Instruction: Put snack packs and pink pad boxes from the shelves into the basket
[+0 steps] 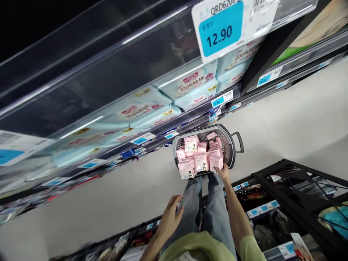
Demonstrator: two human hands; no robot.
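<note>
A grey shopping basket (pixel 227 146) with a black handle stands on the floor in front of my legs. Pink packs (pixel 201 162) printed with small pictures fill it, some lying flat and others stacked on edge at the right. At the near right rim, my right hand (pixel 223 172) has its fingers closed on a pink pack (pixel 216 161); part of the grip is hidden. My left hand (pixel 172 214) hangs in the air over my left leg, below the basket, fingers loosely bent and apart, with nothing in it.
Shelves with light-blue packs (pixel 193 81) and price tags (pixel 221 30) run along the far side, overhanging the basket. Behind me on the near side is a black-framed shelf (pixel 282 174) with goods. Pale floor (pixel 114 203) lies between them.
</note>
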